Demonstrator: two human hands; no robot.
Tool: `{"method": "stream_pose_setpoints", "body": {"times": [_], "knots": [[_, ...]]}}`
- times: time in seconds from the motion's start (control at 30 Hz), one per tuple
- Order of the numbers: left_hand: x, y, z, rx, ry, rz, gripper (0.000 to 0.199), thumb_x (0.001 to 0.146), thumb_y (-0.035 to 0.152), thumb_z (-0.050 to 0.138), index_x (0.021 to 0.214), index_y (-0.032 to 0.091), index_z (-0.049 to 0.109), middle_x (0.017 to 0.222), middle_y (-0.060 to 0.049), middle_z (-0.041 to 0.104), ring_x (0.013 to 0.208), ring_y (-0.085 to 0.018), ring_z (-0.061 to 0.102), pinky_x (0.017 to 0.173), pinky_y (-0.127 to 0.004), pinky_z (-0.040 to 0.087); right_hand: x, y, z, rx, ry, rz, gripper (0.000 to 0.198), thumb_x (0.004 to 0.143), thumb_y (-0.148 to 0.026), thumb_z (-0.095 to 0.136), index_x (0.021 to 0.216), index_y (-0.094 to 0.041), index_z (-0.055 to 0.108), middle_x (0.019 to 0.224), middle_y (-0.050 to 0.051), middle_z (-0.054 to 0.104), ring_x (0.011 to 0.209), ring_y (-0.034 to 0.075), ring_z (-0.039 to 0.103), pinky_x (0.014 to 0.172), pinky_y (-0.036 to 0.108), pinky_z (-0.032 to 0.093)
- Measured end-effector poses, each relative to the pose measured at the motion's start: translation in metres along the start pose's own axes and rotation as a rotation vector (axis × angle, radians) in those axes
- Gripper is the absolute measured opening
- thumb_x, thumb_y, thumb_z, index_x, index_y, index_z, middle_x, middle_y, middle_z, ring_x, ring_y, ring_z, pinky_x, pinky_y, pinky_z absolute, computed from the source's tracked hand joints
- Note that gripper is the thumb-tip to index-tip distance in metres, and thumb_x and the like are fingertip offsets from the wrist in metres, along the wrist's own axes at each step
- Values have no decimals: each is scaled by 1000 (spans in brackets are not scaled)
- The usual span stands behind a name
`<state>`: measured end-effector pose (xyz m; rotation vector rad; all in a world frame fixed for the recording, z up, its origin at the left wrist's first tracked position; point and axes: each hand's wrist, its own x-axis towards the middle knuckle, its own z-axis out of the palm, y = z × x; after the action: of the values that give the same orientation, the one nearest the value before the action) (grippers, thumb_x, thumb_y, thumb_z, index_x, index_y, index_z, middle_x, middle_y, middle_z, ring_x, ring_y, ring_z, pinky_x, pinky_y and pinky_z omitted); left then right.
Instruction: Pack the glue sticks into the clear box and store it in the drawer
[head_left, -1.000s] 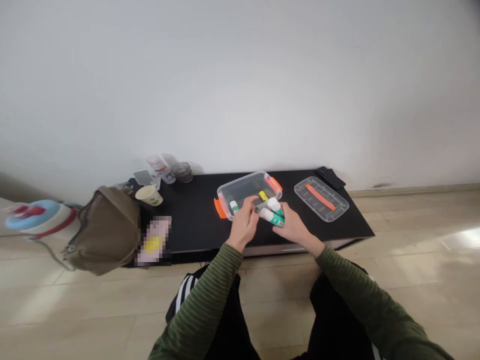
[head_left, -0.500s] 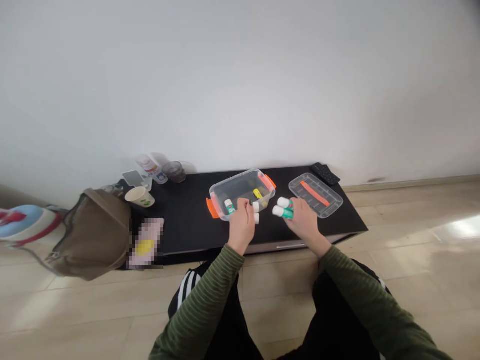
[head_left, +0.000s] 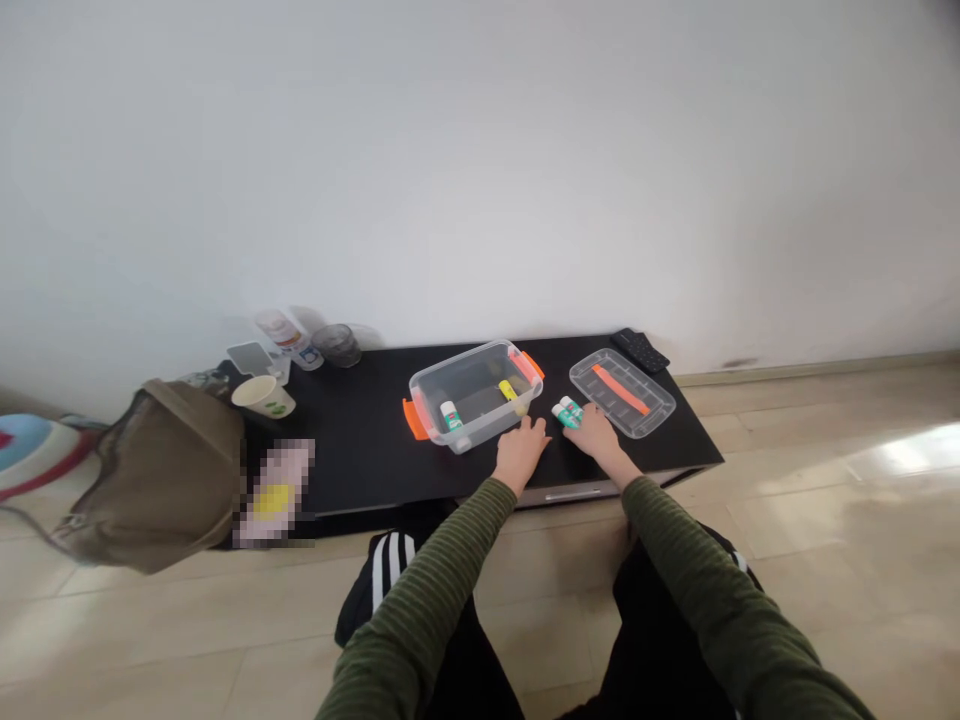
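My left hand (head_left: 523, 452) rests low on the black tabletop, its fingers spread apart by the near right side of a clear plastic box (head_left: 425, 392) with orange clips. No object shows in those fingers, and the space under the palm is hidden. Two green glue sticks with white caps (head_left: 568, 412) lie side by side at the fingers of my right hand (head_left: 598, 434), which is closed around their lower ends close to the table. Inside the box are another green glue stick (head_left: 451, 416) and a yellow stick-shaped item (head_left: 508, 391).
The box's clear lid (head_left: 658, 411) with an orange handle lies to the right, before a black keypad-like object (head_left: 640, 349). On the left stand a paper cup (head_left: 264, 397), a dark glass (head_left: 337, 345), a white bottle (head_left: 291, 340) and a brown bag (head_left: 165, 475).
My left hand has lowered and shifted right from the box's front; the white-capped sticks it held are no longer visible. My right hand has lowered its two glue sticks to the table.
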<state>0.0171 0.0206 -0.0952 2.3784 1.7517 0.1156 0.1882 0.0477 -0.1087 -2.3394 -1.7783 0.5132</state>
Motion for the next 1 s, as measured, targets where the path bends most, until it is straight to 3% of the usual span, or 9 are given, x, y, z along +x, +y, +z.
{"method": "stream_pose_setpoints", "body": {"times": [0.13, 0.27, 0.5, 0.63, 0.77, 0.83, 0.9, 1.0], "knots": [[12, 7, 14, -38, -1, -41, 28, 94, 33, 61, 119, 21, 55, 125, -14, 54, 106, -28, 67, 80, -36, 56, 2, -2, 7, -1, 116, -54, 49, 82, -38, 68, 123, -14, 54, 122, 20, 59, 115, 33, 60, 96, 42, 47], [23, 12, 25, -252, 40, -87, 42, 87, 32, 71, 121, 18, 51, 129, -15, 50, 117, -29, 62, 89, -38, 55, 6, 2, 9, 42, 215, -112, 50, 81, -32, 69, 126, -16, 54, 123, 19, 59, 114, 33, 57, 97, 45, 46], [27, 15, 29, -631, 83, -35, 67, 72, 12, 79, 130, 14, 45, 133, -17, 45, 122, -29, 59, 106, -43, 47, 5, 9, -13, 147, 201, -162, 45, 81, -20, 61, 125, -11, 56, 122, 18, 59, 113, 30, 58, 101, 43, 45], [13, 10, 21, -603, 95, 21, 73, 72, 6, 73, 137, 15, 41, 137, -18, 43, 128, -31, 55, 110, -42, 45, -13, -4, -37, 284, 339, -389, 35, 86, -19, 53, 120, -17, 59, 122, 14, 61, 119, 29, 54, 101, 44, 47], [-9, 3, 9, -484, 75, 63, 72, 75, 10, 73, 139, 16, 40, 142, -19, 41, 130, -33, 55, 108, -42, 47, -32, -52, -58, 363, 441, -646, 31, 90, -18, 49, 119, -21, 62, 118, 13, 63, 115, 28, 55, 97, 44, 49], [-20, -3, 4, -428, 68, 77, 69, 77, 12, 72, 138, 15, 40, 142, -20, 42, 129, -33, 55, 105, -42, 49, -31, -90, -63, 292, 375, -761, 33, 90, -18, 51, 121, -21, 64, 120, 13, 65, 118, 29, 55, 101, 46, 47], [-29, -9, 0, -386, 67, 85, 67, 79, 13, 70, 138, 16, 40, 142, -19, 44, 128, -32, 55, 103, -40, 50, -19, -129, -63, 125, 214, -781, 32, 92, -21, 53, 122, -19, 66, 125, 14, 66, 124, 29, 54, 106, 47, 45], [-38, -20, -7, -335, 59, 74, 62, 82, 17, 68, 138, 17, 40, 141, -16, 46, 124, -29, 58, 97, -37, 54, 7, -177, -53, -238, -144, -489, 32, 91, -21, 57, 118, -12, 70, 122, 18, 70, 118, 32, 63, 101, 47, 50]]}}
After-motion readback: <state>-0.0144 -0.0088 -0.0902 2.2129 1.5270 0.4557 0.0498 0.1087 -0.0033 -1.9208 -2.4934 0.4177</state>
